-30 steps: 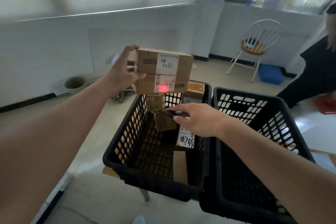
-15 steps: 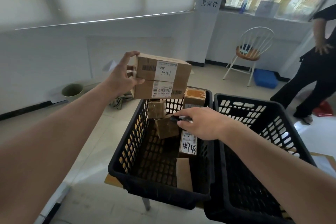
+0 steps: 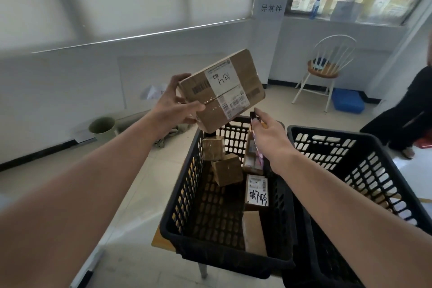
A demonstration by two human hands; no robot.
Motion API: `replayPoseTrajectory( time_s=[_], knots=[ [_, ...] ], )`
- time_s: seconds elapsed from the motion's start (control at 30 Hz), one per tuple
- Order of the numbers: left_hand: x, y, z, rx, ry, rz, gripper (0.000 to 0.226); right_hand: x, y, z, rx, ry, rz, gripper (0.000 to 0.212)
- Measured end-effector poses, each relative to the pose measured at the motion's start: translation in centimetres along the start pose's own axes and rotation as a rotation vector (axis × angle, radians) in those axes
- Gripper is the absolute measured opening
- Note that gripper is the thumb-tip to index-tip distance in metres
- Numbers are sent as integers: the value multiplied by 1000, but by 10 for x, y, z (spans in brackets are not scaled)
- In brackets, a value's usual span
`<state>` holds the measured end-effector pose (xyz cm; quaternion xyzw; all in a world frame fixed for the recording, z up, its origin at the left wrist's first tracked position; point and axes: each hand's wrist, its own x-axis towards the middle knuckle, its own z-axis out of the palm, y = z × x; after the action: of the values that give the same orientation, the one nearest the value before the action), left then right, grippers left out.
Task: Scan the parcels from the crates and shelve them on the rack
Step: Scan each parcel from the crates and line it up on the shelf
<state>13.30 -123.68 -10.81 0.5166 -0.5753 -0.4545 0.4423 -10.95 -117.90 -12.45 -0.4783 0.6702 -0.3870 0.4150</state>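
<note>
My left hand (image 3: 174,106) grips a brown cardboard parcel (image 3: 222,89) with a white label by its left end and holds it tilted above the far left corner of the left black crate (image 3: 184,196). Just right of the parcel, my right hand (image 3: 268,137) holds a small dark scanner (image 3: 253,117), pointing up toward the parcel. Several smaller cardboard parcels (image 3: 226,168) lie inside the left crate, one with a handwritten label (image 3: 256,192). The right black crate (image 3: 364,170) stands against it; its inside is mostly hidden by my right arm.
A person in black (image 3: 406,119) stands at the right edge. A white chair (image 3: 326,70) and a blue bin (image 3: 347,100) are by the far wall. A green bucket (image 3: 102,125) sits on the floor at left. The crates rest on a low wooden stand (image 3: 161,239).
The red scan dot on the label is gone. My left hand has tilted the parcel, right end up, and my right hand has raised the scanner closer to it. The view has shifted.
</note>
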Motion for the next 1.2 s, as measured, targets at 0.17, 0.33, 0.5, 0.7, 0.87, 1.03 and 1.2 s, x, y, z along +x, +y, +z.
replayPoseTrajectory(
  time_s=[0.17,0.33,0.5,0.7,0.87,1.03,1.2],
  knots=[
    [-21,4,3,-78,51,1,71,10,-4,9,68,41,-5,46],
    [-67,10,14,-104,140,9,76,12,-7,4,95,-54,-150,44],
    [-136,25,36,-122,339,46,67,-19,-12,-3,125,-255,-362,55],
    [-246,58,40,24,550,-3,76,-85,-24,1,153,-473,-540,65],
    [-348,82,40,242,738,-5,119,-153,-34,21,138,-614,-696,46],
    [-450,92,39,338,887,-13,135,-248,-48,34,177,-785,-804,43],
    [-568,109,44,274,1151,-8,102,-352,-43,52,233,-958,-846,44]
  ],
)
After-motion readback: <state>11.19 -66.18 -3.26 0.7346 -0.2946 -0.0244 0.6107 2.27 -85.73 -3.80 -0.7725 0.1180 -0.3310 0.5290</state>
